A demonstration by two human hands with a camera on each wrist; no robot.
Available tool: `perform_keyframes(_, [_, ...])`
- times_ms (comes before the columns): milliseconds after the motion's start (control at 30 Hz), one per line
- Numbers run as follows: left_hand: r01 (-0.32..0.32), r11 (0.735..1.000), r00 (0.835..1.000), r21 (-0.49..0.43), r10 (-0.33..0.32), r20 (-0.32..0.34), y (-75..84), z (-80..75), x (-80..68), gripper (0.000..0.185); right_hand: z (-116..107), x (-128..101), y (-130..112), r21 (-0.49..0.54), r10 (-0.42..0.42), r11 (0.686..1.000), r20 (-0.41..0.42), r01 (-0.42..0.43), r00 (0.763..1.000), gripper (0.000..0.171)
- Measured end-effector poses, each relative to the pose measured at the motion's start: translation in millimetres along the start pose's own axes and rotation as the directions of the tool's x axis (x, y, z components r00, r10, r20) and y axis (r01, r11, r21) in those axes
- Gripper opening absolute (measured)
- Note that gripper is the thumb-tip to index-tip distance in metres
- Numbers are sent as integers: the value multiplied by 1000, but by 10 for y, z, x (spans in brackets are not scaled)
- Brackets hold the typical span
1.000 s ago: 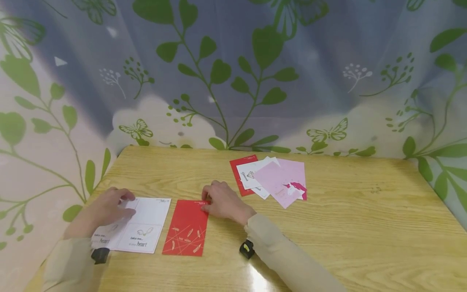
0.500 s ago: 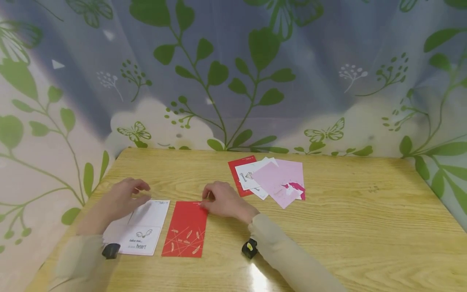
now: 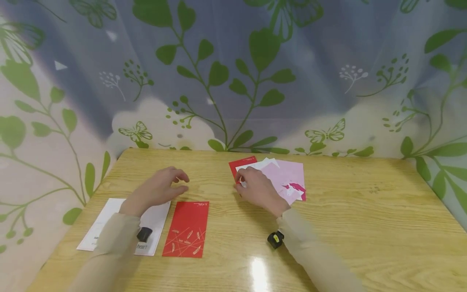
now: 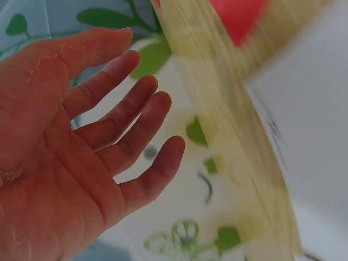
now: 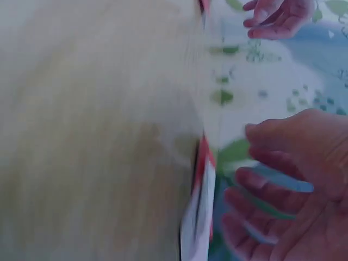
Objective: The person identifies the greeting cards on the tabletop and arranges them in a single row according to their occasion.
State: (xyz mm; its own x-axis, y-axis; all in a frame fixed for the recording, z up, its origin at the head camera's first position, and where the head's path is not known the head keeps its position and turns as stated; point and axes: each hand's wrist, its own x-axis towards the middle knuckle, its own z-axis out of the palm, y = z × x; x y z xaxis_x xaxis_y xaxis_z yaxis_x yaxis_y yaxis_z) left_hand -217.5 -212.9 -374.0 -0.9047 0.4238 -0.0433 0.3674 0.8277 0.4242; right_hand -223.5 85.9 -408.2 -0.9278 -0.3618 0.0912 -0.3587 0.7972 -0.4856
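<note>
My left hand (image 3: 158, 188), fingers loosely bent and holding nothing, hovers above the far edge of a white card (image 3: 159, 219) printed with "heart". Its spread fingers and bare palm fill the left of the left wrist view. A red card (image 3: 187, 229) with feather prints lies just right of the white one. My right hand (image 3: 259, 188) is over the left side of a loose pile, its relaxed fingers apart in the right wrist view with nothing between them. That pile has a red card (image 3: 242, 161), white cards (image 3: 260, 163) partly hidden by the hand, and a pink card (image 3: 284, 176) on top.
The cards lie on a wooden table (image 3: 365, 219). A curtain (image 3: 233, 81) with leaf and butterfly prints hangs behind its far edge and along the left side. Each wrist wears a small black device, one (image 3: 144, 234) over the white cards.
My left hand has moved right and away from me, off the white cards. The right hand has left the red card's far corner and moved right to the pile.
</note>
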Motion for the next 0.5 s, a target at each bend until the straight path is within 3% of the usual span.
perform_keyframes(133, [-68, 998, 996, -17, 69, 57, 149, 57, 255, 29, -153, -68, 211, -141, 84, 987, 69, -74, 994, 19])
perform_keyframes(267, [-102, 994, 988, -42, 107, 110, 317, 150, 562, 33, -260, -147, 400, -191, 136, 975, 116, -112, 984, 21])
perform_keyframes(500, [-59, 997, 986, 54, 50, 158, 686, 320, 1016, 54, -431, -251, 690, -178, 165, 974, 121, -142, 979, 15])
